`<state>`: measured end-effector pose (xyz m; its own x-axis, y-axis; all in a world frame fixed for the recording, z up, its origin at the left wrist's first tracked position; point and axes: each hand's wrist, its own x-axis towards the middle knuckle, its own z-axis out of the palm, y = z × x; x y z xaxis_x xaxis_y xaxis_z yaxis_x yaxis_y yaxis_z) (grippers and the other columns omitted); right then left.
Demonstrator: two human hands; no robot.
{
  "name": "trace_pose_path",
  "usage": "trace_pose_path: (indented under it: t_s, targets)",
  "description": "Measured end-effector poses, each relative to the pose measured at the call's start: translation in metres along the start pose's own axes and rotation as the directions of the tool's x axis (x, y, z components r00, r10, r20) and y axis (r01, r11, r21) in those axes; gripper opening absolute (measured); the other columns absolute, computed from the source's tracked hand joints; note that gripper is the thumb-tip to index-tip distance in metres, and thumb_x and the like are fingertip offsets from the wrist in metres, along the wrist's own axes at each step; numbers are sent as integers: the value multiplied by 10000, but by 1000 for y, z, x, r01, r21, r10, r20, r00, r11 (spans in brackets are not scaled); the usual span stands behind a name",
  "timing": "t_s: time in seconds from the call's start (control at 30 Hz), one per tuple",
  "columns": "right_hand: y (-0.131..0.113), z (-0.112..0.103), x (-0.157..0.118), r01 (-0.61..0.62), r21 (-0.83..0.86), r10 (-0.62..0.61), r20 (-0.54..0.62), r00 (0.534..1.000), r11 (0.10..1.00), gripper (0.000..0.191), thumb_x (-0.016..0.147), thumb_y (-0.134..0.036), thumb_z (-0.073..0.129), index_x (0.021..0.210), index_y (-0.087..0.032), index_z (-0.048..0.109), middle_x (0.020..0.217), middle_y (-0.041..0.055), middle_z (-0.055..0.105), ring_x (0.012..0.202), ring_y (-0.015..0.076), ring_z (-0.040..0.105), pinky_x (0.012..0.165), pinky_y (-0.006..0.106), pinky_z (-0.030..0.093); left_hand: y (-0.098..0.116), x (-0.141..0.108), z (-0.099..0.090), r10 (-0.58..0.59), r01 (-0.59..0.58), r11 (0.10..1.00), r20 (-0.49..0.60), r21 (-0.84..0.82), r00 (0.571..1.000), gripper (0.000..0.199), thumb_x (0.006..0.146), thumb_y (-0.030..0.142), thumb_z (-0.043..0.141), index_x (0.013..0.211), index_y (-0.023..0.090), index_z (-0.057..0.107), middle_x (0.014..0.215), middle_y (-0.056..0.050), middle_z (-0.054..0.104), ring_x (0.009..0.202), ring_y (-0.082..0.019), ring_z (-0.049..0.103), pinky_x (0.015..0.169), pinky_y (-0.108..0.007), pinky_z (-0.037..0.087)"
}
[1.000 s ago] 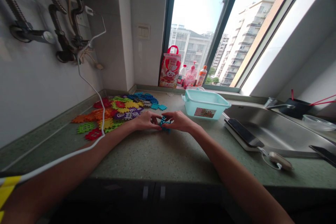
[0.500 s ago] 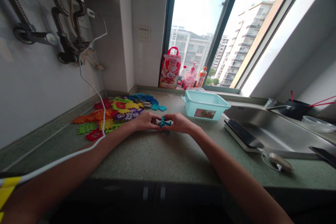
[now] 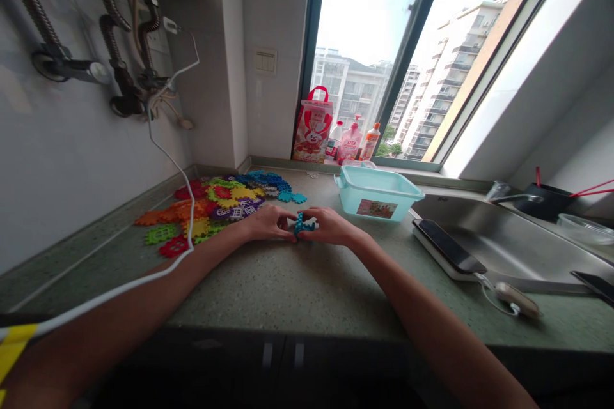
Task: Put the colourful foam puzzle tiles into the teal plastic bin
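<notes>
Between my two hands, just above or on the counter, are blue interlocking toy pieces [image 3: 300, 225], one of them standing upright. My left hand [image 3: 271, 223] has its thumb and fingers closed on their left side. My right hand [image 3: 327, 226] pinches them from the right. The fingers partly hide how the pieces join. To the left of my hands lies a heap of colourful interlocking pieces [image 3: 235, 193] in red, orange, green, yellow, purple and blue. Two light-blue pieces [image 3: 292, 197] lie at the heap's right edge.
A light-turquoise plastic tub [image 3: 350, 195] stands behind my right hand. A phone [image 3: 448, 245] lies by the steel sink [image 3: 508, 243], with a cabled device [image 3: 518, 299] nearby. A white cable [image 3: 158, 275] crosses over my left forearm. Bottles [image 3: 352, 140] and a red bag [image 3: 313, 131] line the windowsill.
The view has shifted slightly, moving everything a little to the right in the picture. Both hands keep hold of the blue pieces, with hardly any movement of the fingers.
</notes>
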<state>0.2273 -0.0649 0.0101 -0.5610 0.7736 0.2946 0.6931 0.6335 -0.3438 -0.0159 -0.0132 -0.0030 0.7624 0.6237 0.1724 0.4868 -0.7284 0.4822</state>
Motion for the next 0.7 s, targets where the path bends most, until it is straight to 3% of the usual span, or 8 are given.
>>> trace_pose_path:
  t_s: [0.33,0.43,0.7]
  targets:
    - [5,3,0,-55,77,54,7,998,996,400,804,-325,809,1182,-205,756,1031,61,791,933,231,745,828,312,545,-5,1,3,10,-11,999,-14,-36,1000,671,720,614,862,1249,210,780,780,0,758,694,-169,661,669,-252,424]
    - [7,5,0,-75,104,74,14,997,992,479,803,-331,823,1254,-214,715,1032,58,797,936,228,758,858,325,549,-3,1,5,-2,-4,995,-61,-100,998,714,736,614,850,1299,185,748,815,-10,769,714,-169,666,693,-256,450]
    - [6,2,-1,-106,164,108,-2,994,981,561,800,-353,834,1309,-228,633,1017,55,798,908,216,777,807,310,568,-5,5,11,-1,-42,966,-168,-254,986,607,755,562,844,1212,169,771,961,-58,776,853,-189,689,734,-266,496]
